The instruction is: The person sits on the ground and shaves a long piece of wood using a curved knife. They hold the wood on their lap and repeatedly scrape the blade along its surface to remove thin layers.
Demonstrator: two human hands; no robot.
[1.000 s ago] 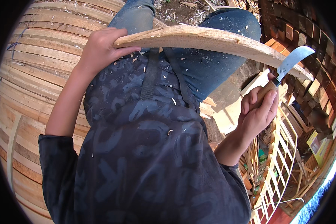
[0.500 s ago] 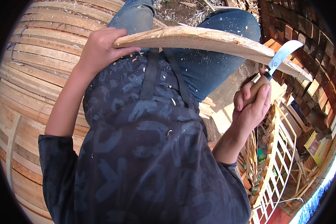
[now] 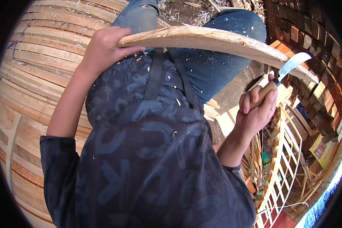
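A long pale wooden board (image 3: 201,38) lies across my thighs, looking bowed through the lens. My left hand (image 3: 105,47) grips its left end, thumb below the edge and fingers over the top. In my right hand (image 3: 258,100) is a knife (image 3: 293,63) with a short curved blade and a wooden handle, my fingers wrapped round the handle. The blade overlaps the board's right end in the view; whether it touches the wood I cannot tell. Small wood shavings dot my dark patterned shirt and my jeans (image 3: 220,70).
Stacked planks (image 3: 38,76) fill the left side. At the right stands a pile of wood blocks (image 3: 311,30), with a pale wooden lattice (image 3: 279,163) and loose strips below it. Shavings litter the ground (image 3: 184,13) beyond my knees. A yellow sheet (image 3: 323,152) shows at the lower right.
The knife has turned slightly, its blade moving a little right and down along the board's right end. My left hand and the board have hardly shifted.
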